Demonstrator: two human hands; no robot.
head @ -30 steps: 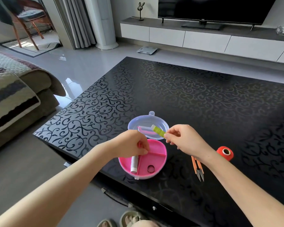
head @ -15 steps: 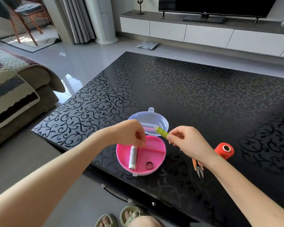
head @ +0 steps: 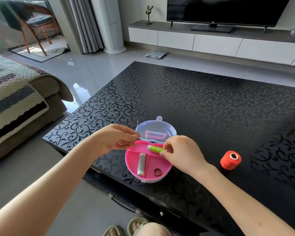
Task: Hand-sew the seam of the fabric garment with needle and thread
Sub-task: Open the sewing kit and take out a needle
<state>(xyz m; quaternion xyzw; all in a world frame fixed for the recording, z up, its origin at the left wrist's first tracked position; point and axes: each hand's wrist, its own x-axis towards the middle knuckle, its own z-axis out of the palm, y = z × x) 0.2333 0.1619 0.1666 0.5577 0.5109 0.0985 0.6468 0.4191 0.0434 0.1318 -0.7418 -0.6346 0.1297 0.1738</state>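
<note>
one black scroll-patterned worktop (head: 203, 103) is filling most of the view. its near edge is running diagonally just below the box, and its left corner is lying close by. wide bare room is lying open on the far side and to the right.

two hands are working over the box. left hand (head: 116, 139) is hovering at the box's left rim, fingers (head: 133, 136) pinching narrow on one needle (head: 138, 125) that is sticking up, too thin to be sure of. right hand (head: 184, 154) is gripping the green spool by its right end over the back compartment.

one pink sewing box (head: 156, 161) is sitting near the near edge, with one clear lid (head: 157, 126) lying open behind it.

three thread spools:
- orange spool (head: 230, 160) is standing alone on the worktop, well right of the box
- grey spool (head: 141, 164) is lying in the front-left compartment
- green spool (head: 155, 149) is lying tilted between the right fingers (head: 167, 147)

one small ring (head: 157, 172) is lying in the front-right compartment.
</note>
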